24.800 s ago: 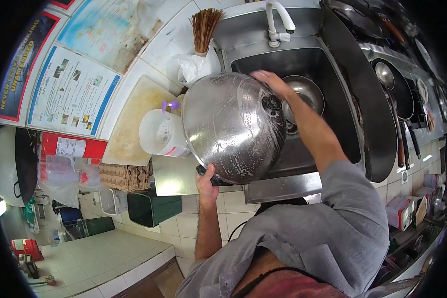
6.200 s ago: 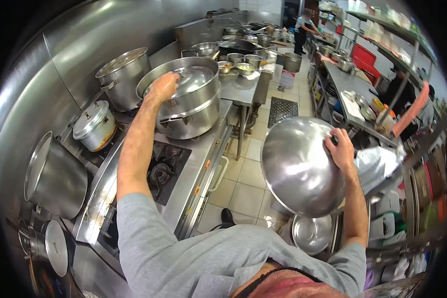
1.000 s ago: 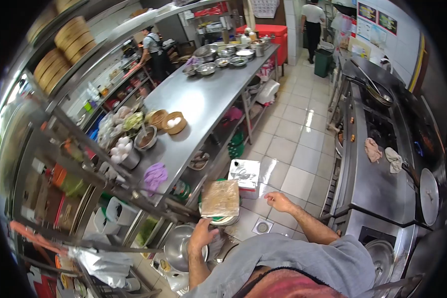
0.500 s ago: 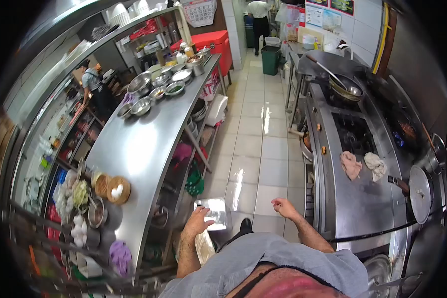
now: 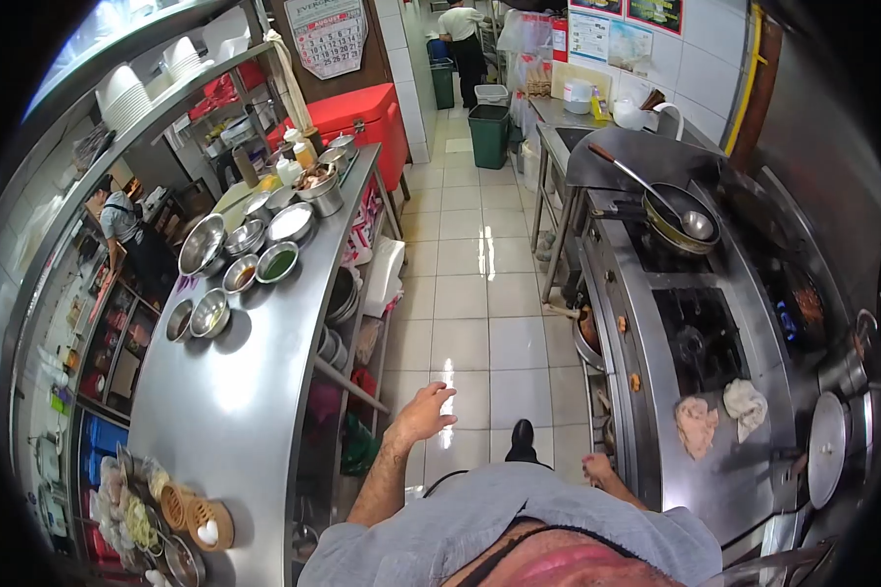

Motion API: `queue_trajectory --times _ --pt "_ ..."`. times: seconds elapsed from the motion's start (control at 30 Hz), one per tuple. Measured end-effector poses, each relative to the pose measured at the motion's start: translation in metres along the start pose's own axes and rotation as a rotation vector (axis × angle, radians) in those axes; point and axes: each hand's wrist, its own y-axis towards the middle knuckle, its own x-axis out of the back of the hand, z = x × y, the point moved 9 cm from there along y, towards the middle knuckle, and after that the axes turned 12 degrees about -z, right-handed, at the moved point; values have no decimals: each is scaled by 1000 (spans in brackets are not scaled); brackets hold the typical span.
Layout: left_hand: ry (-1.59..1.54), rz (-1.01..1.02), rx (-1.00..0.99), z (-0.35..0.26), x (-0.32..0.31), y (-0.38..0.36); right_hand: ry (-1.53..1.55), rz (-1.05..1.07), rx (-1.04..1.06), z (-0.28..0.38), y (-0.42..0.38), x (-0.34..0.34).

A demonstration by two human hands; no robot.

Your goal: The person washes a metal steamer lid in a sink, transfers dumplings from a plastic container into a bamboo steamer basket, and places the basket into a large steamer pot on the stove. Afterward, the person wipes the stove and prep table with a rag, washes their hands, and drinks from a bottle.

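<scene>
My left hand (image 5: 427,411) is held out over the tiled aisle, open and empty, with its fingers apart. It is nearest to the edge of the steel worktable (image 5: 255,391) and touches nothing. My right hand (image 5: 598,469) hangs low beside the front of the steel stove (image 5: 646,391). It looks empty, its fingers loosely bent, and part of it is hard to make out. A black shoe (image 5: 523,440) steps forward on the floor between the two hands.
Metal bowls (image 5: 210,313) and a bamboo steamer (image 5: 208,525) stand on the worktable. A wok (image 5: 680,220) with a ladle (image 5: 696,225) sits on the stove, near two cloths (image 5: 697,427). A green bin (image 5: 488,137) and another person (image 5: 462,49) are up the aisle.
I have moved forward along the aisle, so the bowls and stove appear closer. My left hand has swung forward, and my right hand has dropped back toward my body.
</scene>
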Motion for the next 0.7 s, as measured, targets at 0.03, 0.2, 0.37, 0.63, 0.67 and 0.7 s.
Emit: queue_trajectory --times 0.03,0.2,0.37,0.63,0.67,0.7 --pt "-2 11 14 8 -7 21 -6 4 2 16 10 5" --pt "-20 33 146 46 -14 106 -313 230 189 94 77 19" --pt "7 -19 273 72 14 183 3 108 66 218 238 26" --pt "-53 -103 375 154 37 296 162 149 428 527 358 -42" --pt "-74 -101 370 171 40 313 170 182 409 541 369 -59" --pt "-68 -117 389 193 42 328 125 235 454 548 382 -82"
